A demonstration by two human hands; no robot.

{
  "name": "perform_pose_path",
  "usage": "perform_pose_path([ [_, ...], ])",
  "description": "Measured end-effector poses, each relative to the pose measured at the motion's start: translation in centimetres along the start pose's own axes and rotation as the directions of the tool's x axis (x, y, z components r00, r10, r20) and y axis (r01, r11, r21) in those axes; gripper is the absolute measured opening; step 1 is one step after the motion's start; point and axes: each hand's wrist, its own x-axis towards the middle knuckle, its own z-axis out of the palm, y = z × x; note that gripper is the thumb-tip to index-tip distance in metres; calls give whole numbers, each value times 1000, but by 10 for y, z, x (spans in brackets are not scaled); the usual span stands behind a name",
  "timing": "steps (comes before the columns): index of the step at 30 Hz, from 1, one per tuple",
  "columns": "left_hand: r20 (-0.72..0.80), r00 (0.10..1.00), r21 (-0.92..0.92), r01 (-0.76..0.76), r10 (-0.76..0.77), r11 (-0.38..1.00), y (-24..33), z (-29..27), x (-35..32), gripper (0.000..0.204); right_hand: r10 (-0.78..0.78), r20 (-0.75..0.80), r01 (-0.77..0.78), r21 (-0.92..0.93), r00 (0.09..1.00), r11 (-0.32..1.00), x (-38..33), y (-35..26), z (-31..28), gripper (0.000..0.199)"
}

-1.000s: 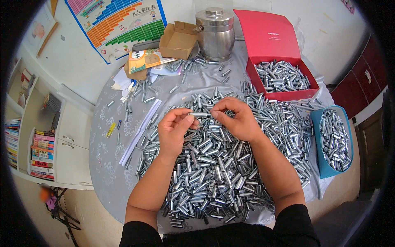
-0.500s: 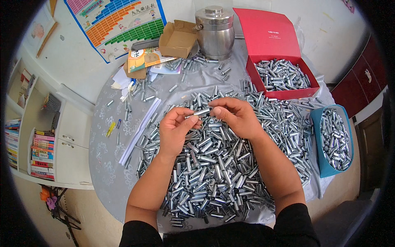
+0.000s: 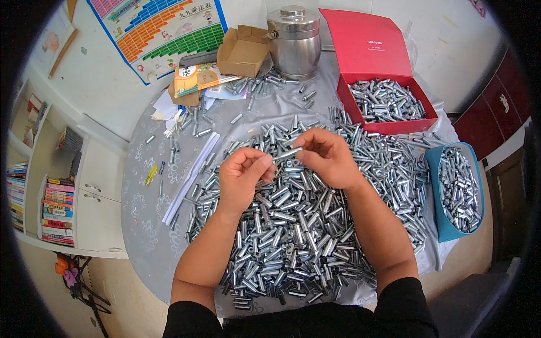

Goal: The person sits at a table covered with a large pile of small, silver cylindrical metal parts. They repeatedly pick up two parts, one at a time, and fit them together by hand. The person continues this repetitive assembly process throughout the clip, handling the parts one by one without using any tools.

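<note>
Over the middle of the table (image 3: 135, 194), I have a slim metal cylinder (image 3: 288, 154) pinched at its right end between the thumb and forefinger of my right hand (image 3: 331, 160). My left hand (image 3: 239, 177) has its fingers curled and its thumb right by the cylinder's other end (whether it grips the metal or only sits beside it, I cannot tell). The piece slants a little above a broad heap of metal parts (image 3: 298, 236), which spreads from near the table's front edge back past my hands. Toward the far right edge stands an open red box (image 3: 394, 129), filled with similar parts; at the right edge, a blue bin (image 3: 436, 194) holds more. By the far edge, a steel canister (image 3: 294, 50) stands just beside an open cardboard box (image 3: 236, 68). Left of the heap lies a long white strip (image 3: 190, 181), and nearer the left edge, a small yellow object (image 3: 150, 176).
</note>
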Motion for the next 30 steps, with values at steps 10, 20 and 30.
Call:
perform_pose_path([
  [10,346,862,473,-500,370,725,13,0,-1,5,-199,-255,236,125,946,964,9,-2,-14,54],
  [20,746,638,561,-756,191,337,27,49,-31,32,-10,-331,209,572,944,793,12,-4,-25,83],
  [30,727,668,605,-733,160,310,22,49,-32,23,62,-371,179,581,927,794,14,-4,-25,81],
])
